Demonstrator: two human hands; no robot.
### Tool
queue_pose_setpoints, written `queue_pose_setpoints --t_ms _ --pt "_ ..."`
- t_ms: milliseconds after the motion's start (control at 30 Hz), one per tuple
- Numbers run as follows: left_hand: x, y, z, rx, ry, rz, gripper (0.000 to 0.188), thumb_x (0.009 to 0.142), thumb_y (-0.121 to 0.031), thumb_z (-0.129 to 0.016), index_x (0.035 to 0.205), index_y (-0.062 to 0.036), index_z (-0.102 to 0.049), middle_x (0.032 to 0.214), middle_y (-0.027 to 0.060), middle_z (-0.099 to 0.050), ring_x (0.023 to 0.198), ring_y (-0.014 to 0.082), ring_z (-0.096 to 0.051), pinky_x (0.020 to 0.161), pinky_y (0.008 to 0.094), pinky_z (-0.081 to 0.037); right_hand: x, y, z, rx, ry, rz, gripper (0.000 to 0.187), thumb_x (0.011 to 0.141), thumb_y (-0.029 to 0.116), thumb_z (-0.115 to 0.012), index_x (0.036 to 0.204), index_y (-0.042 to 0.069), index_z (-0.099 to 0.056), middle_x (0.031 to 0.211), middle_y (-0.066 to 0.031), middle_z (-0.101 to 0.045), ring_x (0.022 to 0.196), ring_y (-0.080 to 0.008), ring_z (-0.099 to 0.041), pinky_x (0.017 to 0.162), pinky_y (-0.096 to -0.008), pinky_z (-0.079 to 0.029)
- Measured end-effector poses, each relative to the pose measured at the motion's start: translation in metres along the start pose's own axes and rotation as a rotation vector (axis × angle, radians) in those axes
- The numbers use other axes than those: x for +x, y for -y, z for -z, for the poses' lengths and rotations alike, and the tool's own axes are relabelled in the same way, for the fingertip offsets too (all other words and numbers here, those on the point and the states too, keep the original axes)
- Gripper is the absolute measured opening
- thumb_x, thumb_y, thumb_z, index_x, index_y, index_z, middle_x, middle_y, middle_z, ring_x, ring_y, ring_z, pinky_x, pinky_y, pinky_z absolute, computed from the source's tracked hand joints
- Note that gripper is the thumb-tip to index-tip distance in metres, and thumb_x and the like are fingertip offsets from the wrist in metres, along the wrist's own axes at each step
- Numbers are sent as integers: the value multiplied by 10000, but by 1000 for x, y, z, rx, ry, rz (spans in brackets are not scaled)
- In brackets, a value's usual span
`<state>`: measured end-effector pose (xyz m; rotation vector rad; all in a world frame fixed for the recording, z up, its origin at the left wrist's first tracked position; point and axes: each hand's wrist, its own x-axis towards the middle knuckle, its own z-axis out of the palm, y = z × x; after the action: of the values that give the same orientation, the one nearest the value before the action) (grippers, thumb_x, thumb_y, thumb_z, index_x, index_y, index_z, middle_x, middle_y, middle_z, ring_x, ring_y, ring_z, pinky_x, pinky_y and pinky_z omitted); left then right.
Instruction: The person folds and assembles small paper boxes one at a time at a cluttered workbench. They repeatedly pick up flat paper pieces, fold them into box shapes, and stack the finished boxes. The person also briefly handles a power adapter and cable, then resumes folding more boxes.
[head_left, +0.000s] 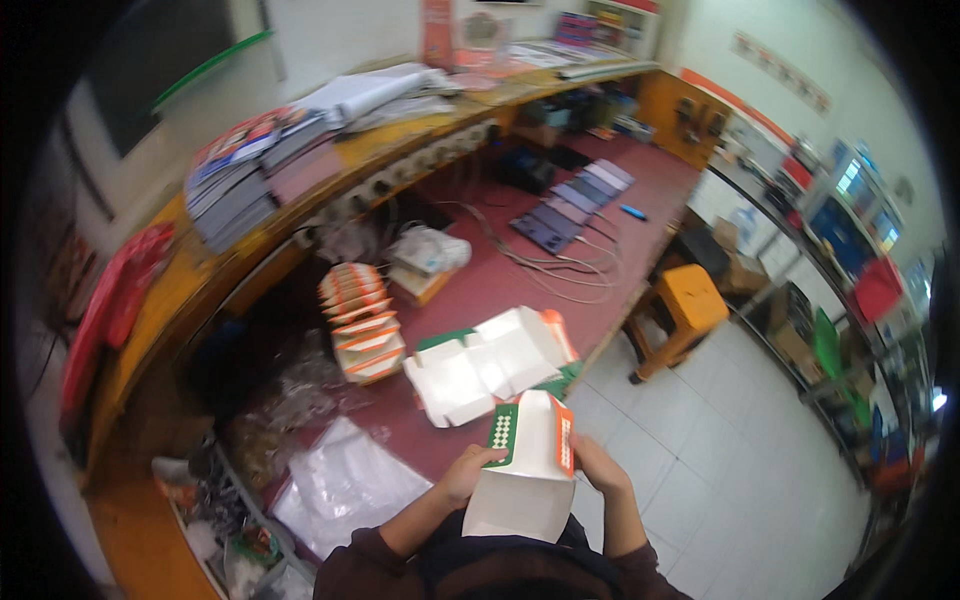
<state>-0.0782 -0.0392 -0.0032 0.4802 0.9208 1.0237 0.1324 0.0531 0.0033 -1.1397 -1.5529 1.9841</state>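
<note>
partly curled left fingers (487,457) and right fingers (582,448) gripping-close around white carton (533,450)

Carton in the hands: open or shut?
Open. The carton has a broad white panel hanging out toward the person's body, not closed over it, while the left hand and right hand hold its sides.

Box (537,445) — white, part-folded, held off the table; green panel (504,432) at eleven o'clock, orange at two — plain flap (520,507) toward six.
</note>
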Motion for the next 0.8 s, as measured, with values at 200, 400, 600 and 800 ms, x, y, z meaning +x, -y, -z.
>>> queue_pose_setpoints --t_ms 200,400,600,800 --pt "-15 -4 53 522 -443 -842 270 922 -177 -451 900 14 -640 991 111 -586 959 207 -540 821 321 -421 53 -4 -32 -603 266 160 435 848 202 -610 1222 -1 -521 1129 -152 -600 1063 -208 -546 880 -326 -446" --pt "-12 -62 210 1126 -1234 -991 154 798 -28 -562 950 -40 -585 1240 178 -426 1079 353 -489 886 416 -406 201 -8 -68 -647 305 490 634 749 154 -666 1340 123 -437 948 -137 -653 850 -217 -635 773 -325 -489" --pt "13 -106 247 1052 -981 -791 315 803 42 -476 1095 -63 -531 1413 150 -313 1131 368 -501 870 426 -468 294 24 -151 -806 106 296 804 736 338 -675 1409 149 -280 870 -132 -650 825 -284 -654 683 -339 -508" --pt "15 -102 250 1162 -947 -738 420 818 80 -423 1218 -47 -405 1389 147 -341 1166 363 -470 936 414 -436 346 29 -192 -883 -157 476 825 778 367 -610 1429 107 -174 930 -186 -633 856 -311 -644 702 -376 -508"
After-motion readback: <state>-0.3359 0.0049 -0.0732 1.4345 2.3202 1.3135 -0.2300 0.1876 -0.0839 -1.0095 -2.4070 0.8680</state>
